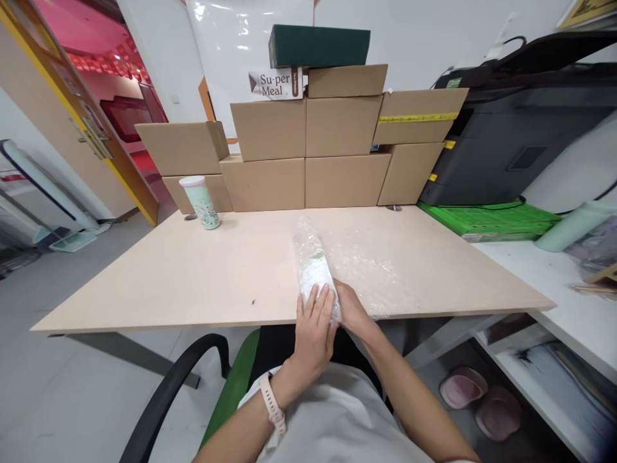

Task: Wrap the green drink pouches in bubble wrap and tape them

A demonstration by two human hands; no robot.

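Near edge of worktop (193,283), centre: wrapped bundle (315,273), a white item with a green mark rolled in clear bubble wrap; no wording readable on it. Long axis runs from the near edge toward the far edge, leaning slightly left at the far end

Left hand (315,328): fingers extended and lightly spread, laid flat over the near end of the bundle, pressing rather than gripping; pale pink watch strap at the wrist

Right hand (351,312): against the bundle's right side at the near end, fingers tucked under the wrap and mostly hidden; degree of closure cannot be told

Loose sheet of bubble wrap (376,270): spread flat to the right of the bundle, touching it

Far left of worktop: green patterned tumbler (202,202), upright, print unreadable

Far edge: stacked brown cartons (308,154), one with yellow tape; above, a box lettered "Su-per Meal" (276,83), and a dark green box (318,45) on top
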